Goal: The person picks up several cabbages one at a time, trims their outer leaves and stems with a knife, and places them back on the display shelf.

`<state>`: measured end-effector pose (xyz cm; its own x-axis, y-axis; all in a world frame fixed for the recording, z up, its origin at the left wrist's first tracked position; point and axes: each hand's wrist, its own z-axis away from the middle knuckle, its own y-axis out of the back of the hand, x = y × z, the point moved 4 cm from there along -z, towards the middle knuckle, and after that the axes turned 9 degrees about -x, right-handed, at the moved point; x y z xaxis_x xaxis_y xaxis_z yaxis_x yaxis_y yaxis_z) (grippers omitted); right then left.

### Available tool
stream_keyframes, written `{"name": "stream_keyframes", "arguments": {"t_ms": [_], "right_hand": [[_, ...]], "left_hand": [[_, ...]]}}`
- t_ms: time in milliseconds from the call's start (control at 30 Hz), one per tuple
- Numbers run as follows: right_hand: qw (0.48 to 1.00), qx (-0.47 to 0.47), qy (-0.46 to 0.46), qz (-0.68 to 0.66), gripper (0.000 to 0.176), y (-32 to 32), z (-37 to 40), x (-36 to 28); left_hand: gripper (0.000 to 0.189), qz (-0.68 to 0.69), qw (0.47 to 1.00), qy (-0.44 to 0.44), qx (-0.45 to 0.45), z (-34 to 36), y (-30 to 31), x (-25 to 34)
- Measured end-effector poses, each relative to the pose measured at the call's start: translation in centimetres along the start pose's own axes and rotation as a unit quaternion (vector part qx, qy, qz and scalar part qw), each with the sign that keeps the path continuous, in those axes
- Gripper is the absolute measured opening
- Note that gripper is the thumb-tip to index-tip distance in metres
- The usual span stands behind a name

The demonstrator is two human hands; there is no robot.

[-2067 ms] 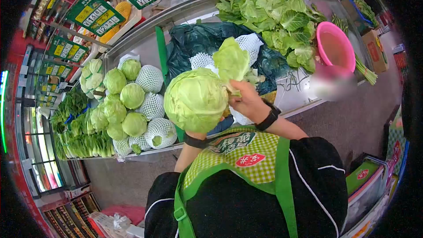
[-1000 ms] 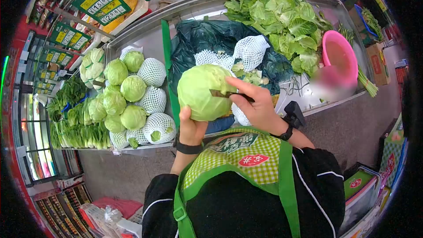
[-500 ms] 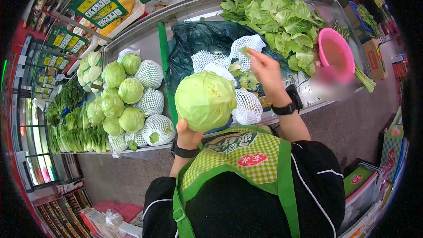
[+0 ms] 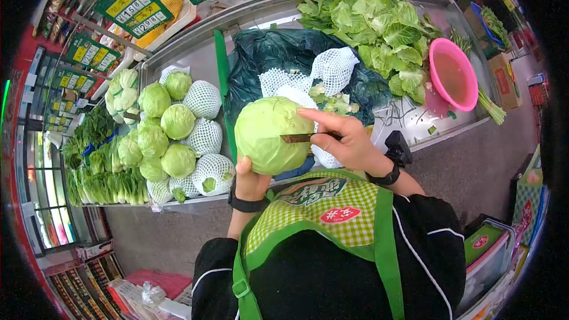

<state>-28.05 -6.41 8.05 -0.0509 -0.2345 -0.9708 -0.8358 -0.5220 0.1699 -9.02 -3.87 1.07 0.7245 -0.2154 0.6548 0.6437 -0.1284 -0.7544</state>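
A pale green cabbage [image 4: 269, 124] rests in my left hand [image 4: 251, 182], which supports it from below with the thumb against its side. My right hand [image 4: 351, 141] grips a small knife [image 4: 294, 138] whose dark blade lies against the cabbage's right side. The index finger of that hand stretches over the cabbage surface. Just beyond lies a dark green plastic bag [image 4: 252, 53] with white foam nets [image 4: 335, 70] and cut leaf scraps [image 4: 339, 104] on it.
Left of a green divider [image 4: 220, 68] are piled cabbages [image 4: 178, 121], some in foam nets. Loose outer leaves [image 4: 385, 24] heap at the far right, beside a pink basin [image 4: 435, 53] of murky water. Price signs [image 4: 133, 9] hang at the back left.
My right hand has come down and left from above the foam nets to the cabbage. The knife blade now shows against it. My left hand holds the cabbage nearly still.
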Motion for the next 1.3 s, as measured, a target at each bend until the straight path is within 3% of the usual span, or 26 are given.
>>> {"name": "stream_keyframes", "arguments": {"t_ms": [100, 167, 367, 433, 500, 600, 667, 700, 767, 800, 833, 933, 967, 1000, 1033, 1100, 1200, 1233, 1300], "right_hand": [[1.0, 0.005, -0.018, -0.017, 0.041, -0.5, 0.0, -0.1], [0.994, 0.042, 0.077, 0.059, 0.04, -0.6, -0.1, -0.2], [1.0, -0.002, -0.014, -0.026, 0.038, -0.1, 0.4, -0.3], [1.0, 0.01, 0.008, -0.019, 0.037, -0.2, 0.3, 0.0], [0.999, 0.026, 0.031, -0.014, 0.036, 0.0, 0.3, 0.0], [0.996, -0.016, 0.027, 0.083, 0.034, -0.2, 0.1, -0.2], [0.994, 0.083, 0.029, -0.063, 0.029, -0.4, 0.1, 0.4], [0.994, 0.083, 0.029, -0.063, 0.029, -0.1, 0.1, 0.2], [0.935, 0.046, -0.068, -0.346, 0.027, 0.4, 0.0, 0.7], [0.922, 0.077, -0.065, -0.374, 0.031, 1.0, -0.2, 2.6], [0.875, 0.102, -0.07, -0.468, 0.033, 1.9, -0.3, 4.0], [0.835, 0.122, -0.024, -0.536, 0.037, 3.9, -0.9, 7.9], [0.958, 0.148, -0.109, -0.222, 0.039, 4.4, -1.1, 10.2], [0.964, 0.156, -0.178, 0.119, 0.041, 4.6, -0.9, 12.4], [0.919, 0.19, -0.152, 0.31, 0.044, 4.4, 0.0, 15.1], [0.959, 0.152, -0.157, 0.179, 0.038, 4.0, 0.1, 14.8], [0.985, 0.14, -0.053, -0.088, 0.031, 2.4, -0.6, 7.8], [0.984, 0.144, -0.054, -0.088, 0.031, 2.2, -0.3, 5.4], [0.997, 0.036, -0.041, -0.045, 0.034, 0.9, 0.0, 1.3]], "left_hand": [[0.093, -0.018, 1.0, 0.004, -0.005, 0.1, 0.4, -0.1], [0.095, -0.047, 0.999, 0.003, -0.009, 0.1, 1.0, -0.3], [0.1, -0.045, 0.999, 0.011, -0.009, 0.1, 0.5, -0.2], [0.101, -0.025, 0.999, 0.021, -0.011, 0.2, 0.4, -0.2], [0.103, -0.1, 0.994, 0.017, -0.028, 0.0, -0.6, 0.4], [0.104, -0.106, 0.994, 0.001, -0.037, -0.4, -1.3, 0.5], [0.104, -0.101, 0.994, -0.002, -0.032, -0.3, -1.3, 0.5], [0.104, -0.1, 0.994, -0.002, -0.031, -0.2, -1.4, 0.5], [0.105, -0.11, 0.993, 0.006, -0.042, -0.1, -1.5, 0.5], [0.105, -0.09, 0.994, 0.016, -0.06, 0.1, 0.0, 0.0], [0.105, -0.091, 0.994, 0.016, -0.06, 0.5, 0.2, -0.1], [0.098, 0.029, 0.997, 0.033, -0.06, 1.3, 0.2, -0.2], [0.098, 0.028, 0.997, 0.031, -0.058, 1.4, 0.4, -0.1], [0.096, 0.051, 0.997, 0.038, -0.038, 1.5, 0.7, -0.1], [0.095, 0.074, 0.996, 0.044, -0.021, 1.5, 0.9, -0.1], [0.093, 0.059, 0.998, 0.027, -0.012, 1.1, 1.1, 0.2], [0.093, 0.011, 1.0, 0.014, -0.014, 0.9, 1.0, 0.3], [0.093, 0.01, 1.0, 0.018, -0.015, 0.7, 1.1, 0.3], [0.097, -0.045, 0.999, 0.012, -0.013, 0.4, 1.2, 0.2]]}}
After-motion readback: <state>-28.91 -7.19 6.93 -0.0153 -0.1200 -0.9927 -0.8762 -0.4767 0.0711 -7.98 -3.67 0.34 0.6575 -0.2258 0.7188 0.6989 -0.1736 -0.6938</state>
